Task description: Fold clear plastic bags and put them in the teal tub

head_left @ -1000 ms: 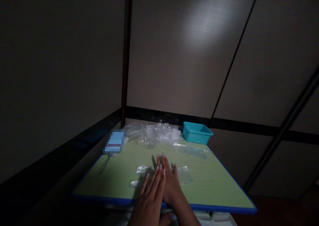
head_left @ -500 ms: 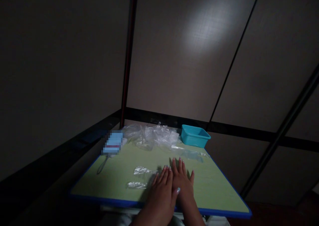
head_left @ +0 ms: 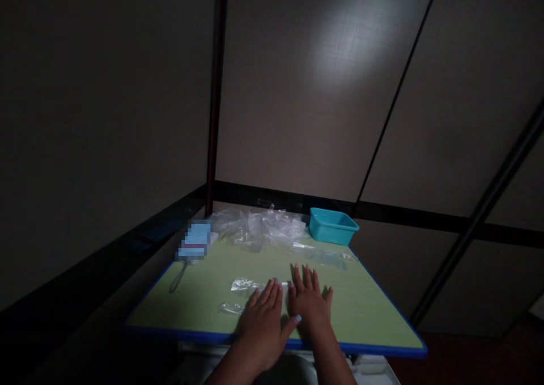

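Dim view from head height, down onto a small table (head_left: 369, 317) with a green top and a blue edge, set against dark wall panels with one pale patch of light high up. Flat on the near part of the green top, palm down: left hand (head_left: 263, 320), fingers straight and close together, thumb swung out to the right and touching the side of the other hand. Right beside it, also palm down and flat: right hand (head_left: 310, 306), fingers straight and slightly apart, thumb out to the right, nothing gripped. Just left of the left fingertips, a small clear bag (head_left: 243, 285) lying on the green, and nearer the table's front edge a second small clear bag (head_left: 229, 308), both close to the left hand but not touched by it. Between the two sets of fingertips, a pale sliver of plastic (head_left: 284, 285); impossible to tell whether more of it lies under the right palm. Farther back, a flat clear sleeve (head_left: 325, 256), then a loose heap of clear bags (head_left: 259, 229) along the far edge. At the far right corner, a teal plastic tub (head_left: 331, 226). At the far left corner, a blurred-out blue item (head_left: 195, 240) with a thin cord loop (head_left: 176, 277) trailing toward the front.
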`<state>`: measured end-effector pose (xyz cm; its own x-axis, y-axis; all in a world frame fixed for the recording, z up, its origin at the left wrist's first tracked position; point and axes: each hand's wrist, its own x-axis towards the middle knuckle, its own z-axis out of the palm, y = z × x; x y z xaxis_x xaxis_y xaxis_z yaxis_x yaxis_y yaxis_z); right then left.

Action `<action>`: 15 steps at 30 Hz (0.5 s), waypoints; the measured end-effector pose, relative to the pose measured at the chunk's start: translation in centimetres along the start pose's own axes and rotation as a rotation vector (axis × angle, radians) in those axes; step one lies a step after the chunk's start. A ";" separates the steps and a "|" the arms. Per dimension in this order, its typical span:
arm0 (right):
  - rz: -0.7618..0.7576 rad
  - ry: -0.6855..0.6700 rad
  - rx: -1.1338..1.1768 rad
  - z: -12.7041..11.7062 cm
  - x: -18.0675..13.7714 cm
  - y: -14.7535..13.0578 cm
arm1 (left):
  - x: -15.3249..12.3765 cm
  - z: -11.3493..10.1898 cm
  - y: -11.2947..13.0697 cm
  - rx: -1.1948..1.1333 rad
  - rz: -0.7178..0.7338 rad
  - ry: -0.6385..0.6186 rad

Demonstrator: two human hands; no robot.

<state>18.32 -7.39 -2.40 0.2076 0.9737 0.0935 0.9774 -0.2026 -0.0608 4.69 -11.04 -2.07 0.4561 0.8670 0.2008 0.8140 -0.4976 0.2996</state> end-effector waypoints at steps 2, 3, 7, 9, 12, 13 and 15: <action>-0.006 0.007 0.001 0.1 -0.1 0.0 | -0.2 -0.3 -0.4 0.013 -0.003 -0.006; -0.008 0.013 0.003 0.1 -0.1 0.1 | -0.3 -0.4 -0.7 0.019 -0.006 -0.005; -0.016 0.035 0.012 0.2 -0.2 0.1 | -0.8 -0.6 -2.5 0.061 -0.048 0.033; -0.018 0.039 0.015 0.2 -0.2 0.1 | -1.3 -0.8 -3.8 0.092 -0.086 0.061; -0.014 0.039 0.021 0.1 -0.2 0.0 | -2.1 -1.1 -6.0 0.136 -0.112 0.070; -0.013 0.037 0.022 0.0 -0.2 0.0 | -2.3 -1.2 -6.7 0.150 -0.116 0.069; -0.007 0.027 0.025 -0.1 -0.3 0.0 | -2.8 -1.5 -8.1 0.181 -0.134 0.069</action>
<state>18.23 -7.65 -2.33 0.2019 0.9720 0.1204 0.9776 -0.1926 -0.0844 -3.76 -9.52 -3.65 0.3185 0.9181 0.2359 0.9198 -0.3595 0.1574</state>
